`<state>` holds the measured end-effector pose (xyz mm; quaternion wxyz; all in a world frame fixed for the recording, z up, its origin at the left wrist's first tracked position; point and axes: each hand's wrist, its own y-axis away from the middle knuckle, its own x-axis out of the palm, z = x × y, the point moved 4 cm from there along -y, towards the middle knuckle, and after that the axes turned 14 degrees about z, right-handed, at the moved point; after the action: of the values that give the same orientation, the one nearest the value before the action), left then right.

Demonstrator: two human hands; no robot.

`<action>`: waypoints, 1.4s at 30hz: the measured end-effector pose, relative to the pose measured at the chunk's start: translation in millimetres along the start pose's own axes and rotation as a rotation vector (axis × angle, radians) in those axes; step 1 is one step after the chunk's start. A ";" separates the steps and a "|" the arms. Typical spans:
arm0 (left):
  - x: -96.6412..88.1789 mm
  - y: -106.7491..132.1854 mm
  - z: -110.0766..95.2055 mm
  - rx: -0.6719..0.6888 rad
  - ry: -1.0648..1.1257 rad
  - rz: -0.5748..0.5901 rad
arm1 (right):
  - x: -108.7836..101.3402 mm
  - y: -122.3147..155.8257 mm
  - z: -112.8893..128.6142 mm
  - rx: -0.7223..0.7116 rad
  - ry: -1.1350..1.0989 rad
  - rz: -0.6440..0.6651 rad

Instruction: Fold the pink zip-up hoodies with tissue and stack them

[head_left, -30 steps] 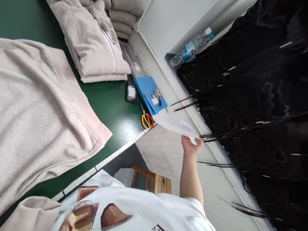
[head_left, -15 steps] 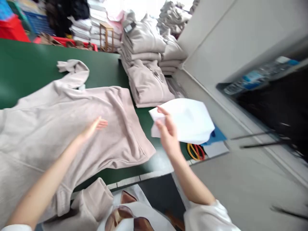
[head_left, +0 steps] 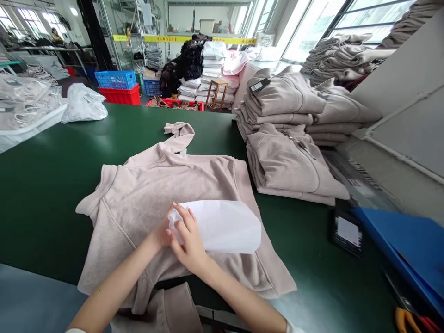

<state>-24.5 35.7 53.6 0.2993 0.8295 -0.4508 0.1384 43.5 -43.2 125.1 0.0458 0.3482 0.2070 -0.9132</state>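
A beige zip-neck style sweatshirt point(head_left: 145, 194) lies spread on the green table, one sleeve bent toward the far side and the other hanging over the near edge. Above its body a thin white paper sheet point(head_left: 225, 226) extends rightward from my hands. My right hand point(head_left: 189, 245) grips the sheet's crumpled left end, fingers curled over it. Close against it, my left hand point(head_left: 163, 233) is at the same end; its fingers are mostly hidden behind the paper and right hand, so their grip cannot be made out.
Folded beige garments point(head_left: 287, 162) are stacked at the right. A blue folder point(head_left: 405, 245), a small dark box point(head_left: 348, 231) and orange-handled scissors point(head_left: 405, 320) lie near the right edge. At the far left are a white bin point(head_left: 34, 122) and a plastic bag point(head_left: 85, 102).
My right hand has brought the white sheet left, over the sweatshirt. My left hand, earlier apart with fingers extended, now meets it at the sheet's end. The view has turned left and up.
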 end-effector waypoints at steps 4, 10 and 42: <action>-1.9 6.6 17.4 -0.075 0.087 -0.045 | 1.5 9.7 6.1 -0.033 0.015 0.058; -17.2 18.8 -7.5 -0.062 0.016 -0.128 | -13.2 24.9 7.7 -0.054 0.026 0.217; -68.2 -47.8 -51.1 -0.103 -2.018 -0.632 | -168.9 74.9 -166.3 0.552 0.593 -0.065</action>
<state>-20.5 132.6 41.7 -0.1569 0.6261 -0.2597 -0.7183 290.4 -53.5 98.0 -0.1402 0.5890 -0.0309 -0.7953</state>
